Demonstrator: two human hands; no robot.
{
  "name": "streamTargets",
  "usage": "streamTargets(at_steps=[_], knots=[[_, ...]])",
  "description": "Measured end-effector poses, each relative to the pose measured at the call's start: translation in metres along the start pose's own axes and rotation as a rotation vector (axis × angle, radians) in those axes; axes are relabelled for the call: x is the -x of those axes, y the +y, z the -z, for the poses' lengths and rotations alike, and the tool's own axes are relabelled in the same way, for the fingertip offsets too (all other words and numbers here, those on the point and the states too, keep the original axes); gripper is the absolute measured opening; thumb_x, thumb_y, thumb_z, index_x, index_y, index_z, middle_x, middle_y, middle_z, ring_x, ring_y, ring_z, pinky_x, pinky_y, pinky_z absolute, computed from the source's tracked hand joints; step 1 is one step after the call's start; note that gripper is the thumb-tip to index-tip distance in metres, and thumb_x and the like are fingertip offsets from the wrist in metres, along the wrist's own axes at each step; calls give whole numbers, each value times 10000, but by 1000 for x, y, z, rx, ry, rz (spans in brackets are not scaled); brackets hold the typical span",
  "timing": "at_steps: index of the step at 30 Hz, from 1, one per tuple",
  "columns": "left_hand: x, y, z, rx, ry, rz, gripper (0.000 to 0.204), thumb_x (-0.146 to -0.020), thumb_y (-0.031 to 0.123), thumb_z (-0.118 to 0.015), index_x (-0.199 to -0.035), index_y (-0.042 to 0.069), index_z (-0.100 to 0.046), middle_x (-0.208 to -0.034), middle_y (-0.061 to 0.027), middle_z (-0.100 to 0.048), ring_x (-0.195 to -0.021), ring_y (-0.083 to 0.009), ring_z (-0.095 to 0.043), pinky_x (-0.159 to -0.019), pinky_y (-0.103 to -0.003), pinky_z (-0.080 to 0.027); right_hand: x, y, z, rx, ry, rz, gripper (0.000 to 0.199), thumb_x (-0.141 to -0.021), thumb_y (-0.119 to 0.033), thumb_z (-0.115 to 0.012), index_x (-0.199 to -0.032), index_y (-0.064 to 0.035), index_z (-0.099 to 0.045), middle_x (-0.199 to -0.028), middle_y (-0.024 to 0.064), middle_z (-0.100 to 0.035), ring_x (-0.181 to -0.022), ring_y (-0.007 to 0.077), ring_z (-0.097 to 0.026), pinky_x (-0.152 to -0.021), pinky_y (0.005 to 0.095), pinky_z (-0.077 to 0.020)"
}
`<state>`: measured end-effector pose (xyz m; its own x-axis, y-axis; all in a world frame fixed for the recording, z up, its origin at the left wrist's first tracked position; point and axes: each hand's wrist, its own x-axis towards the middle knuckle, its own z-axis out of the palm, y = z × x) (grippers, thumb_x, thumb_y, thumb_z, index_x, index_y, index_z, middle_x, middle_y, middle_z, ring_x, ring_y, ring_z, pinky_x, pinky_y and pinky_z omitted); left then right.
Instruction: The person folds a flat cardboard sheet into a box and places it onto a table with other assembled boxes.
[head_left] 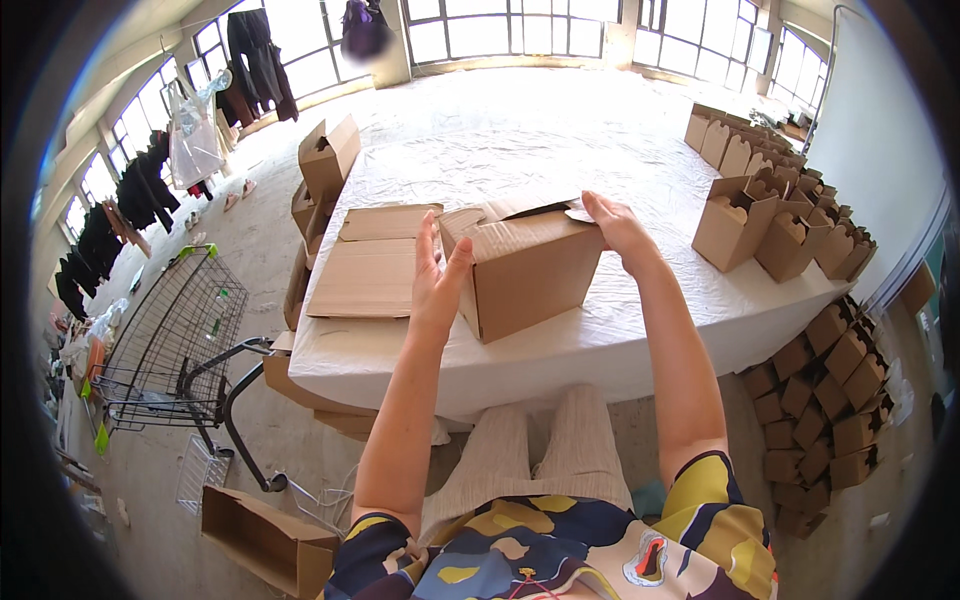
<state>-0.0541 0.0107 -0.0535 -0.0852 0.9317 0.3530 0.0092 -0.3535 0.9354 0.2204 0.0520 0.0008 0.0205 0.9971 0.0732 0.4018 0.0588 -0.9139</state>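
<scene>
A brown cardboard box (535, 282) stands on the white-covered table (640, 330) in front of me, between my two hands. Its top flaps are folded inward, and a dark gap shows along the far edge. My left hand (440, 285) presses against the box's left end, fingers and thumb pointing up. At the far right top corner, my right hand (618, 228) holds the other end. Flat, unfolded cardboard (365, 275) lies on the table just left of my left hand.
Several folded boxes with tabbed tops (735, 222) stand at the table's right. More boxes are stacked (825, 400) on the floor below. Cartons (330, 160) line the left edge. A wire shopping cart (170, 340) and an open carton (265, 535) are on the left floor.
</scene>
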Motion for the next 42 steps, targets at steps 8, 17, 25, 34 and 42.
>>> streamTargets(at_steps=[8, 17, 25, 34, 42], knots=[[15, 23, 5, 137, -80, -180, 627, -1004, 179, -603, -1545, 58, -311, -1640, -169, -238, -1473, -269, -312, -1183, -397, -283, 47, 7, -7, -344, 53, 360, 498, -1025, -235, -552, -1467, -14, -490, -1448, 166, -548, -1376, 260, -477, -1135, 374, -364], [30, -4, -5, 492, -161, -307, 567, -795, -92, -537, -1327, 70, -430, -1546, -126, -350, -1419, -204, -369, -1202, -379, -269, 56, 75, -9, -1138, -60, 484, 226, -857, 83, -495, -992, -15, -648, -1341, 167, -593, -1354, 280, -483, -1178, 445, -309], [57, -37, -4, 555, -27, -193, 394, -921, -26, -598, -1266, 93, -450, -1172, -33, -479, -1227, -162, -475, -1095, -326, -345, 61, 105, -46, -824, 139, 420, 347, -921, -89, -713, -1221, 8, -569, -1159, 69, -630, -1110, 154, -590, -1004, 313, -466], [73, -59, 15, 295, 24, -138, 475, -819, -133, -604, -1215, 88, -461, -1124, -22, -461, -1180, -171, -475, -1110, -340, -344, 80, 135, -63, -711, 93, 333, 428, -822, 154, -643, -1227, 40, -568, -1237, 80, -598, -1224, 179, -570, -1101, 371, -448], [61, -27, 20, 31, 91, -254, 825, -979, 678, -437, -1595, 167, -235, -1657, -102, -228, -1529, -281, -180, -1220, -524, -121, 89, 100, -49, -609, 183, 435, 674, -945, -396, -658, -1475, -33, -454, -1508, 137, -467, -1443, 251, -379, -1166, 459, -318]])
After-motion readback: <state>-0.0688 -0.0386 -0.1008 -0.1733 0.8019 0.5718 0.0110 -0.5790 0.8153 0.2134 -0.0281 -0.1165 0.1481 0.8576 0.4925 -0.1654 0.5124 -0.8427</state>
